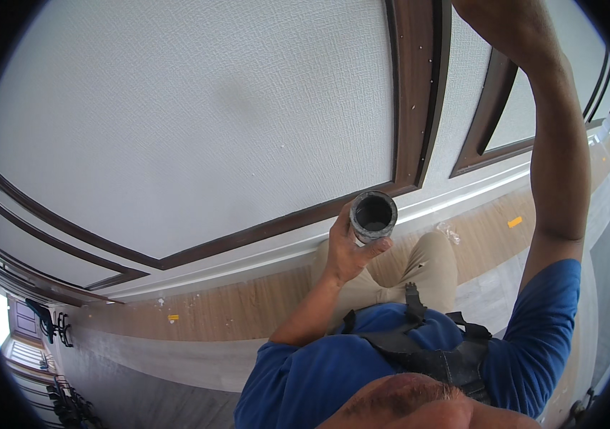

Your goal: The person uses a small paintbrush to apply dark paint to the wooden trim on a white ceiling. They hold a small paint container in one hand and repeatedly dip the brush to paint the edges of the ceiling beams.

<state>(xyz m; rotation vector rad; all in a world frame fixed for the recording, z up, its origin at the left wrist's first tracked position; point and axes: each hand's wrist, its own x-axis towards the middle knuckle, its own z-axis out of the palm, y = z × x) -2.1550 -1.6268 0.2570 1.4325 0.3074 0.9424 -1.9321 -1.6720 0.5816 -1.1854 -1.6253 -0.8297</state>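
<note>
My left hand (351,252) is wrapped round an open-topped container shaped like a cup (392,214), with a smeared grey rim and a dark inside. I hold it in front of my knees, its mouth facing up. What it contains is too dark to make out. My right arm is stretched up along the wall, and my right hand (509,25) is cut off by the top edge, so its fingers are hidden. Closest to that hand is the brown wood moulding (417,93) on the white textured wall (197,121); small pale dots run along the moulding.
A white baseboard (455,193) runs below the wall panels. On the wood-look floor (226,309) are an orange strip (514,222), another orange piece (173,317) and a crumpled clear plastic scrap (449,232). Dark chairs (69,397) stand at the far left, near a bright opening.
</note>
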